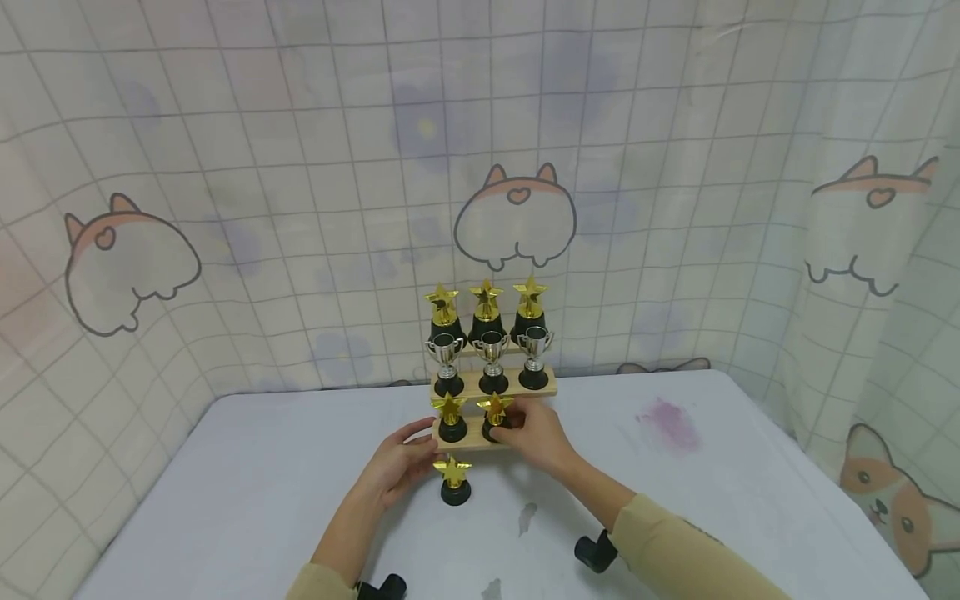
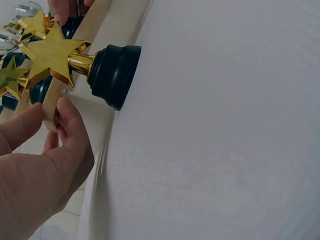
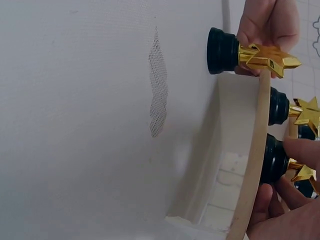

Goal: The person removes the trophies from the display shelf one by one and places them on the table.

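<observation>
**A:** What step is under way?

**B:** Star trophies are being set on a stepped wooden stand (image 1: 550, 388) at the far middle of the white tabletop (image 1: 262, 467). The right hand (image 1: 534, 435) curls its fingers round the star trophy on the right (image 1: 495, 414) of the lowest step. The left hand (image 1: 396, 467) rests with relaxed fingers against that step's left end, steadying it, holding nothing.

**A:** And the next move?

**B:** In my judgement, seating that trophy upright and letting go without nudging its neighbour (image 1: 451, 417). One loose trophy (image 1: 454, 481) stands on the tabletop just near of the stand, beside the left hand.

**A:** How does the trophy look?

**B:** A shiny gold star on a short gold stem, fixed to a round black base. It is upright.
</observation>
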The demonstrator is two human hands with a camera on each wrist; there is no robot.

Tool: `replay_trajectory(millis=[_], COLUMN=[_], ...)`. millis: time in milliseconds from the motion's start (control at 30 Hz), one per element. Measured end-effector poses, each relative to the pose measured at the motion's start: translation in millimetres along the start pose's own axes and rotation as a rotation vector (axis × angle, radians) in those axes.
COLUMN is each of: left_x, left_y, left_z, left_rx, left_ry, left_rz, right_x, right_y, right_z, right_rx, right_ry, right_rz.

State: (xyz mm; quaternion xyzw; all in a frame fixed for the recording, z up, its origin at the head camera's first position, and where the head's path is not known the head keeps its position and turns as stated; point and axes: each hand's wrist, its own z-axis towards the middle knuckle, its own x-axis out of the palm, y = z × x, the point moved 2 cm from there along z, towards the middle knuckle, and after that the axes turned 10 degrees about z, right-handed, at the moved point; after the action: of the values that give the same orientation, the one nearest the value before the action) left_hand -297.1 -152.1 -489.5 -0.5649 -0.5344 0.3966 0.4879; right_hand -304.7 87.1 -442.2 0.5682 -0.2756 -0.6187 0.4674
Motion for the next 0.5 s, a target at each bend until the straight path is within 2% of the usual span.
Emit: replay_trajectory(millis=[200,500], left_x=[0.5,-0.4], left_y=[-0.3,-0.4], left_z=[-0.4,-2.0], left_rx=[-0.005,-0.003], left_ry=[0.001,0.012], left_rz=[-0.013,-0.008], right_x=[1.1,1.1], right_y=[-2.6,-1.1], right_z=[2.6,1.2], right_rx=[0.007,-0.021], right_ry=[-0.002,-0.014], right_rz=[-0.032,-0.02])
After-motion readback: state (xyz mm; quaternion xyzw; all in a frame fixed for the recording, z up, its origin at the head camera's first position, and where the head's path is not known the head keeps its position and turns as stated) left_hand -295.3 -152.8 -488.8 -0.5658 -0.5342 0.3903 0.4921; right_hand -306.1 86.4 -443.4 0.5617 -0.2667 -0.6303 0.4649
